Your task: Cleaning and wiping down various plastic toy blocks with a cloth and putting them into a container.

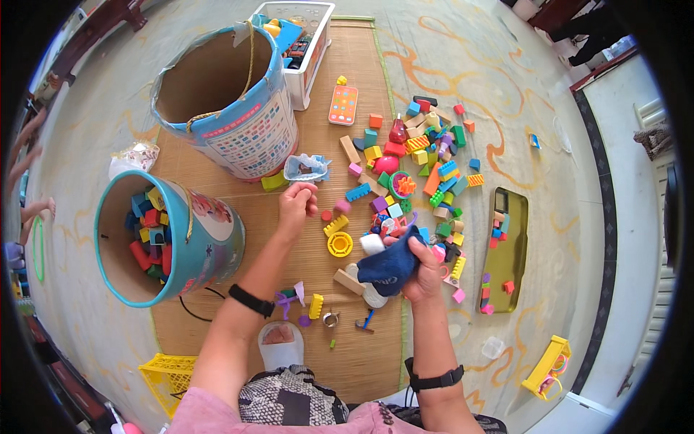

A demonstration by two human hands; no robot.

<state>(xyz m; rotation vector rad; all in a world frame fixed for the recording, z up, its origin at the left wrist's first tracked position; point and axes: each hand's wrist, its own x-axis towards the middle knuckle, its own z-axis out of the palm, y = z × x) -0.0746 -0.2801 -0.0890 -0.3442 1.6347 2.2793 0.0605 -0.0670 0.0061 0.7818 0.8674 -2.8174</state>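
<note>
My right hand (423, 271) grips a dark blue cloth piece (387, 266) that bears light writing and hangs over the toys. Next to the cloth lie a white block (372, 244) and a plain wooden block (349, 282). My left hand (297, 210) is curled, its fingers drawn in, with nothing visible in them. Just beyond it sits a light blue and clear plastic piece (306, 168), beside a yellow-green piece (275, 182). Between the hands lie a yellow ring-shaped toy (340, 244) and a yellow toy brick (336, 225).
Colourful blocks (417, 145) spread over the woven mat (347, 49). At left stand a block-filled bucket (217, 244) and a taller blue bucket (249, 141); behind is a white toy bin (316, 59). A shallow tray (515, 255) lies right. A toy hammer (366, 321) lies near my slipper (282, 350).
</note>
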